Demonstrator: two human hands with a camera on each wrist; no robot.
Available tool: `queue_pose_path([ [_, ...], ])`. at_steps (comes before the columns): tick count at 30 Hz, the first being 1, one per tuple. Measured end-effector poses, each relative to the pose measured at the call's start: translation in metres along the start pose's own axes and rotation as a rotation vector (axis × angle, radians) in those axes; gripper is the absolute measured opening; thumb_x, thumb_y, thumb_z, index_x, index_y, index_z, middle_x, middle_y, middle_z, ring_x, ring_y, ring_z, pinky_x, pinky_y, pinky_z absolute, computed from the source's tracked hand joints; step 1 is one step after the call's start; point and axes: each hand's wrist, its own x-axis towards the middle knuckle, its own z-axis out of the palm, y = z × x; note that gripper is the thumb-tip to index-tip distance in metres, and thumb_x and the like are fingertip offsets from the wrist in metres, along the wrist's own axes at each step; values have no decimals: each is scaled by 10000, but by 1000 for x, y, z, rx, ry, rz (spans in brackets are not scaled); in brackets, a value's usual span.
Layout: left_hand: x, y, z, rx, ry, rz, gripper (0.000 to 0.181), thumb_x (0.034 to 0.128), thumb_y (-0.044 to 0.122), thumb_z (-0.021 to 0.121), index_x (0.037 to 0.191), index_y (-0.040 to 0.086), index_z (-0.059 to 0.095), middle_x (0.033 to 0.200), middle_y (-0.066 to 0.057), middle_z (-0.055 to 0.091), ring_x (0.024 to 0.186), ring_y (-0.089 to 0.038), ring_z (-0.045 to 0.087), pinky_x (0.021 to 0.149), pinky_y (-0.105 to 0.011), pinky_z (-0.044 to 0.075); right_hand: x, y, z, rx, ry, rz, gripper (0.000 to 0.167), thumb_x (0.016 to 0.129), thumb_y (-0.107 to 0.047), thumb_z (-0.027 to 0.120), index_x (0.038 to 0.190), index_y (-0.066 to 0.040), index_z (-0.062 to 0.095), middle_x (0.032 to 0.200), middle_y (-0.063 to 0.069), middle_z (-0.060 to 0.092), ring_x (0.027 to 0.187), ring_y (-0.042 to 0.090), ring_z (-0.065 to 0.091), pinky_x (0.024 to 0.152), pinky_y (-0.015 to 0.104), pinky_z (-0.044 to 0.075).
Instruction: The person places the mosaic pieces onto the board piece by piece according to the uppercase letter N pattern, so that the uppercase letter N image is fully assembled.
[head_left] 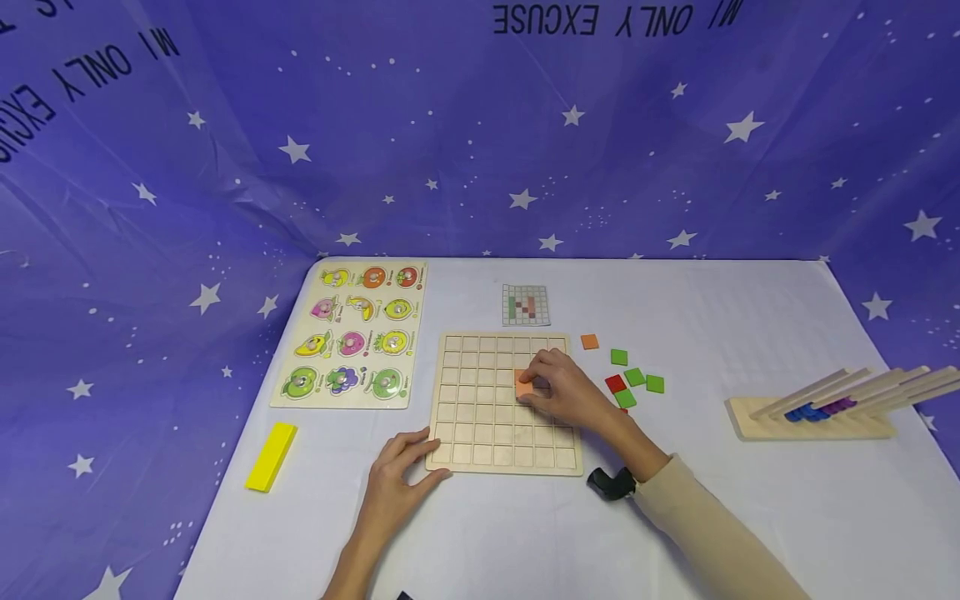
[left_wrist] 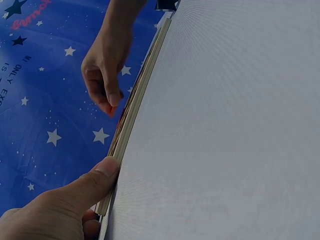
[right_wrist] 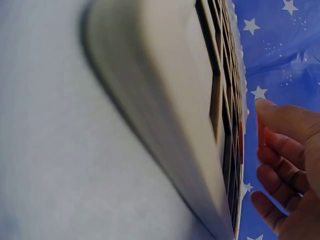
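Observation:
A square wooden grid board (head_left: 483,412) lies on the table. At its near left corner my left hand (head_left: 397,479) holds the frame, thumb along the near edge and fingers at the left side. My right hand (head_left: 566,387) is over the right part of the grid and pinches an orange square tile (head_left: 523,384) between thumb and fingers. In the right wrist view that tile (right_wrist: 260,127) is held on edge, seen thin. A red patch (right_wrist: 241,142) shows at the grid there; what it belongs to is unclear. The right hand hides some cells.
Right of the board lie an orange tile (head_left: 590,342), several green tiles (head_left: 634,377) and a red tile (head_left: 615,383). A small pattern card (head_left: 526,306) lies behind it. Left are a fruit puzzle (head_left: 345,333) and a yellow block (head_left: 272,457); a wooden peg stand (head_left: 817,425) is far right.

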Motion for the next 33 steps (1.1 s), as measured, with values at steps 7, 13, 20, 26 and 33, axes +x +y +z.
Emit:
queue_pose_path([
  [7, 1, 1, 0, 6, 3, 0, 456, 631, 161, 919, 1049, 112, 746, 1183, -48, 665, 1065, -197, 606, 939, -92, 431, 0, 5, 5, -27, -22, -9, 219, 792, -263, 830, 935, -139, 719, 946, -29, 628, 848, 127, 472, 760, 305, 426],
  [13, 0, 1, 0, -1, -9, -11, 454, 637, 164, 917, 1055, 116, 744, 1192, -48, 660, 1089, -205, 605, 968, -79, 415, -1, 5, 8, -11, -37, -11, 198, 787, -224, 831, 929, -135, 725, 952, -28, 630, 921, 150, 525, 824, 342, 462],
  [20, -1, 1, 0, -6, -9, -13, 453, 637, 157, 917, 1055, 118, 745, 1192, -46, 659, 1094, -207, 602, 973, -74, 410, -2, 6, 10, -12, -18, -15, 200, 780, -217, 839, 923, -138, 724, 948, -33, 633, 916, 150, 535, 816, 341, 469],
  [26, -1, 1, 1, -8, -6, -8, 453, 641, 156, 915, 1058, 116, 744, 1194, -44, 657, 1095, -208, 604, 965, -74, 416, -3, 6, 11, -9, 3, -32, 209, 766, -221, 850, 911, -132, 730, 926, -27, 635, 884, 151, 528, 793, 342, 462],
  [33, -1, 0, 1, -9, 1, 6, 452, 639, 150, 915, 1055, 107, 743, 1188, -55, 658, 1089, -213, 604, 964, -75, 418, -3, 6, 12, -8, 3, -30, 218, 761, -243, 852, 906, -133, 731, 921, -17, 645, 868, 154, 525, 786, 344, 454],
])
